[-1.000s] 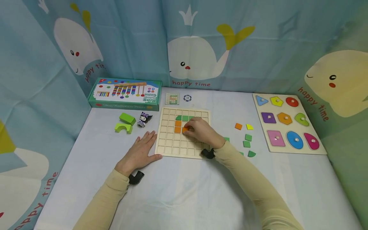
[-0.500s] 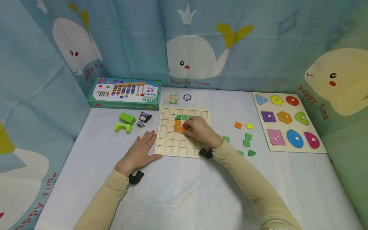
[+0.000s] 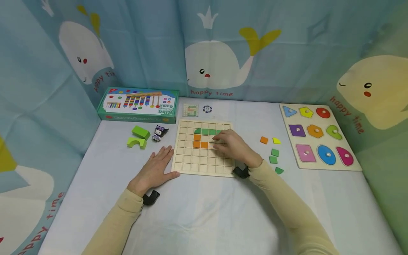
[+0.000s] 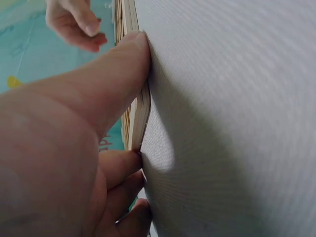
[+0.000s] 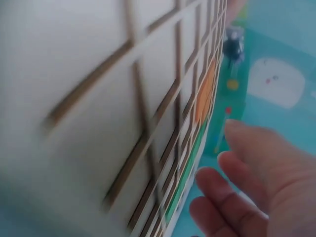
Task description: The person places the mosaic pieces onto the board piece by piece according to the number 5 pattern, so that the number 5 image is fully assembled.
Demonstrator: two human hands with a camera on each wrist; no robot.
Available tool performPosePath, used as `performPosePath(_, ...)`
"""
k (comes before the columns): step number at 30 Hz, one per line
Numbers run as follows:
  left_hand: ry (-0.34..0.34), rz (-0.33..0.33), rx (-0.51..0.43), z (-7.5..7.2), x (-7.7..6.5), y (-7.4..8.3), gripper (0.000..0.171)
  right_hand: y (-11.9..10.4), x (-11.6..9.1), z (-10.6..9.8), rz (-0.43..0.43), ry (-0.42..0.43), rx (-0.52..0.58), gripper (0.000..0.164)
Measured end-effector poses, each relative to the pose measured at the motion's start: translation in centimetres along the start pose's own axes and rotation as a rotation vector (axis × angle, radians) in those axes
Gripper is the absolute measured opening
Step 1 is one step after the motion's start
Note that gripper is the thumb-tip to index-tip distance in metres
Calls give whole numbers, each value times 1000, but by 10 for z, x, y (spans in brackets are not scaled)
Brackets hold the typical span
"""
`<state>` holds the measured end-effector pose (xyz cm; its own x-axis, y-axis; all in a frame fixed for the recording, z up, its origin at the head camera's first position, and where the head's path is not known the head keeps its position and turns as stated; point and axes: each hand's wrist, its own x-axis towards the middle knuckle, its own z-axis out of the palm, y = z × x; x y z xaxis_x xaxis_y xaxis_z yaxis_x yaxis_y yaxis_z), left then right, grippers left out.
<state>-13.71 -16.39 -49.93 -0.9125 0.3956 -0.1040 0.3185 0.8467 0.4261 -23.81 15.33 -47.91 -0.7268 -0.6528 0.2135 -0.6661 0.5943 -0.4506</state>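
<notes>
I see the left hand (image 3: 155, 170) flat against the grid board's (image 3: 196, 159) left edge, likely bracing it, the right hand (image 3: 235, 146) empty, loosely parted.

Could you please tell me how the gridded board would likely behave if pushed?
The gridded board would probably be stiff, as its edges look straight and unbent. Lying flat and broad, it seems likelier to slide than tip. The left hand, touching its edge, might resist a push toward that side.

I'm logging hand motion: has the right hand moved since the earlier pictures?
Yes. Judged against the grid board in the head view, the right hand has shifted rightward, away from the orange tiles.
</notes>
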Motion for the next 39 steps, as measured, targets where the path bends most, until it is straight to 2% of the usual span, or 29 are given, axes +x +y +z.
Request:
performPosePath(8,18,5,4,-2,0,2,90,27,-37,-27,94,98,38,26)
performPosePath(20,26,11,18,-2,1,0,90,66,-80,-62,209,210,-46,26)
performPosePath(24,24,8,16,-3,2,0,90,77,-89,-75,283,211,-51,28)
performPosePath(29,23,5,8,-3,3,0,90,84,-92,-87,353,155,-47,30)
performPosePath(34,14,0,12,-2,3,-1,90,89,-93,-85,421,63,-39,32)
performPosePath(39,15,5,9,-1,1,-1,90,92,-97,-77,429,76,-98,34)
